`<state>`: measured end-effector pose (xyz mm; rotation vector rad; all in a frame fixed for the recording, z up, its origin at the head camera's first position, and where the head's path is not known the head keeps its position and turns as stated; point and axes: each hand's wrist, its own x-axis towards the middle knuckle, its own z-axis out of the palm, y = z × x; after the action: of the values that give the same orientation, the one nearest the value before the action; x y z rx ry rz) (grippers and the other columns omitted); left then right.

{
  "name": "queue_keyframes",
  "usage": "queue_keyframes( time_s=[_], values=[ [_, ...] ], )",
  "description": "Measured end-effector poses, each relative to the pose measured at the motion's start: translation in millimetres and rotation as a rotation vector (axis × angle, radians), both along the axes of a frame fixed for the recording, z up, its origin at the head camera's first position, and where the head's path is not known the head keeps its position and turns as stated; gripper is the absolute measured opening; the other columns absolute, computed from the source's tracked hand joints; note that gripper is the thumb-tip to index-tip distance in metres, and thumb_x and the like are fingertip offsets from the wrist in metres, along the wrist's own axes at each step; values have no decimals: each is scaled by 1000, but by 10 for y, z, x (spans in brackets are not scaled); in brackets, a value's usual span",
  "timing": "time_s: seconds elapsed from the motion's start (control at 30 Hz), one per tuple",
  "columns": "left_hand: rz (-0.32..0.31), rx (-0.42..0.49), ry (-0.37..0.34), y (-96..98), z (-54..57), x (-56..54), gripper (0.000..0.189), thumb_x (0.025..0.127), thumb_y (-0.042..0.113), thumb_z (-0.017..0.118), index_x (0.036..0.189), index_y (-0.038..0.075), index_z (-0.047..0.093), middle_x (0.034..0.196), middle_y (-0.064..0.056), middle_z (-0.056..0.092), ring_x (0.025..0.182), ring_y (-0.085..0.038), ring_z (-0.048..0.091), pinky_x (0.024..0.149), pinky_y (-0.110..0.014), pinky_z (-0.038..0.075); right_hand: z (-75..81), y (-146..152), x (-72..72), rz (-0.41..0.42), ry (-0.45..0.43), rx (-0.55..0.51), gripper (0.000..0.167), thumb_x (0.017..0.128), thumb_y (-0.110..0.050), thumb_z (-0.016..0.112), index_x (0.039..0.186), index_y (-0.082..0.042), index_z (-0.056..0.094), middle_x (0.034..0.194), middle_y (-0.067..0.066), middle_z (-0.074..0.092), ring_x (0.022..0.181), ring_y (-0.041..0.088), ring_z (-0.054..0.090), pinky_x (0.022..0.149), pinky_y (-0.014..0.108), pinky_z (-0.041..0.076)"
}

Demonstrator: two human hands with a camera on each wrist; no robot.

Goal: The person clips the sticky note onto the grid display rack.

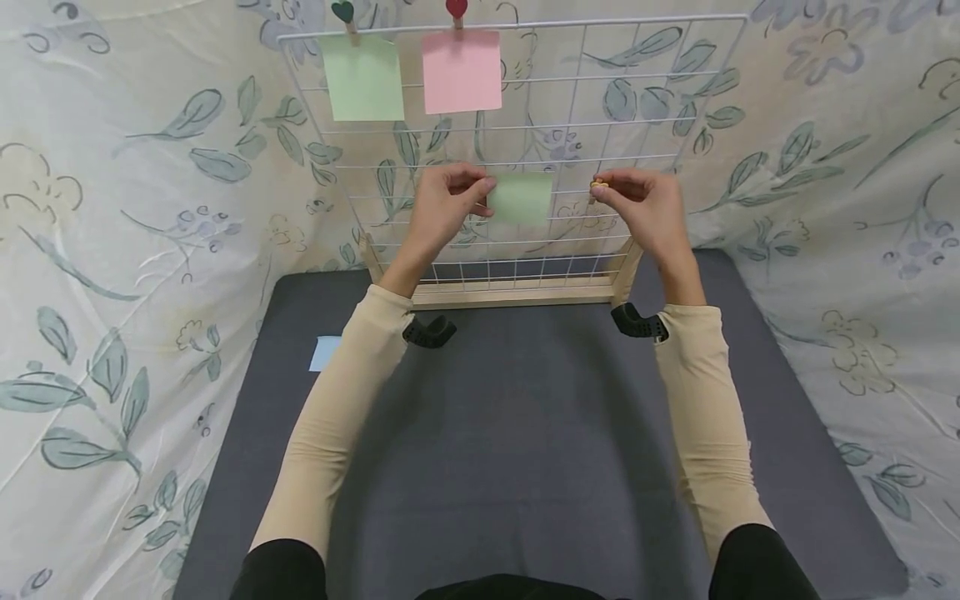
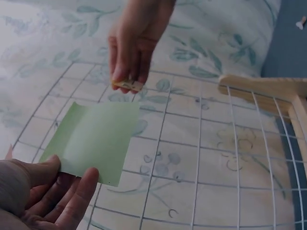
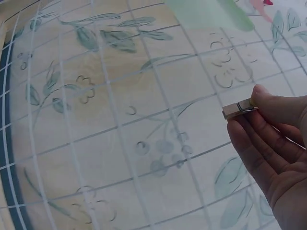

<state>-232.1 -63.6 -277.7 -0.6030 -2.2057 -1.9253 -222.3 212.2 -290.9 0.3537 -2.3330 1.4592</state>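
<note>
My left hand (image 1: pixel 442 204) pinches a light green paper note (image 1: pixel 525 198) by its left edge, holding it in front of the white wire grid (image 1: pixel 637 22). In the left wrist view the note (image 2: pixel 98 141) is gripped between thumb and fingers, with one far corner slightly bent. To the right of the note, my right hand (image 1: pixel 648 208) holds a small wooden clothespin (image 3: pixel 237 109) between thumb and fingers. The clothespin has a yellow decoration, mostly covered by the fingers. It is apart from the note.
Along the grid's top bar hang a green note (image 1: pixel 363 79) under a dark green heart clip (image 1: pixel 342 11) and a pink note (image 1: pixel 462 73) under a red heart clip (image 1: pixel 456 8). The grid stands in a wooden base (image 1: pixel 517 295). A blue note (image 1: pixel 324 352) lies beside the left forearm.
</note>
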Motion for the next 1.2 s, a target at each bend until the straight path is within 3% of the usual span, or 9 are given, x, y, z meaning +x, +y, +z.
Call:
queue_keyframes(
  time_s=[0.27,0.5,0.8,1.03,1.2],
  values=[
    [-15,-21,27,73,230,10,15,93,3,67,100,-10,69,95,-21,69,82,-24,70,69,-31,63,282,-34,-67,-5,53,-18,22,89,-11,74,107,1,74,87,-12,71,81,0,66,82,17,55],
    [-22,2,41,77,487,13,13,91,1,68,97,-10,69,95,-20,70,77,-23,70,67,-31,63,556,-55,-118,-16,93,-39,21,89,-13,74,105,1,74,83,-15,69,81,2,67,84,18,54],
    [-81,44,61,49,718,-16,14,93,2,65,99,-10,68,86,-13,68,70,-24,66,69,-31,63,789,-81,-64,-3,149,-56,18,89,-12,73,104,-1,75,84,-11,70,81,5,67,89,20,54],
    [-5,62,94,71,875,-25,16,93,3,66,101,-10,69,78,-11,65,64,-23,64,68,-29,62,1012,-156,-75,15,164,-137,15,90,-6,71,103,-3,76,89,-6,71,85,9,67,90,20,54],
    [57,48,66,158,949,-94,16,92,4,67,102,-9,70,80,-10,66,62,-19,64,66,-26,62,1175,-222,-105,-4,178,-163,15,90,-8,71,104,-5,76,95,0,72,87,9,67,96,21,53]
  ],
)
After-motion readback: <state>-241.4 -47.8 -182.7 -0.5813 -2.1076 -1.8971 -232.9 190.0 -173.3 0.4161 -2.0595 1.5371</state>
